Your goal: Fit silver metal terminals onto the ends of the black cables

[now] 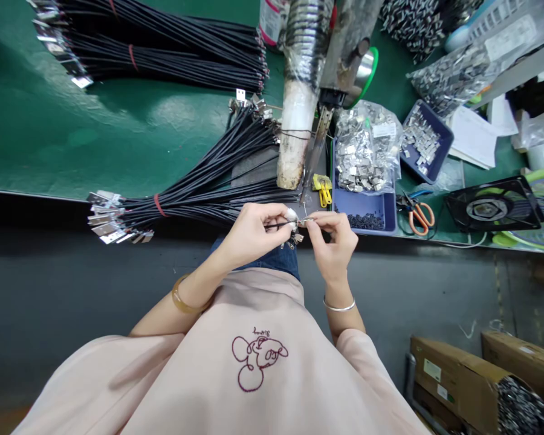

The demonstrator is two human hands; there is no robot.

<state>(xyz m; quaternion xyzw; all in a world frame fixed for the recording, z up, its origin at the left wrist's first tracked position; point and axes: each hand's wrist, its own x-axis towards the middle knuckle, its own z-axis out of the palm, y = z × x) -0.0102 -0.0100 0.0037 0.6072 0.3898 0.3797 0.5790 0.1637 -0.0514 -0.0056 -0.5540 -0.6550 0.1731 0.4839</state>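
Observation:
At the table's front edge, my left hand (256,234) is closed on a black cable (275,225), with a white covering on one fingertip. Just to its right, my right hand (334,241) pinches a small metal connector (305,222) against the cable's end. The contact between the two is too small to make out. Right above my fingertips a thin metal tip points down from a mounted soldering iron (318,148). A bundle of black cables (199,172) with metal plugs, tied by a red band, lies left of my hands. More small plugs (294,240) show below my fingers.
A blue tray (390,212) holds a bag of metal connectors (367,148) and small black parts. Behind it stand a smaller blue tray (448,136) and a flexible duct (299,90). Orange-handled pliers (420,219) and a black fan (494,207) lie right. Tied cables (172,54) lie far left.

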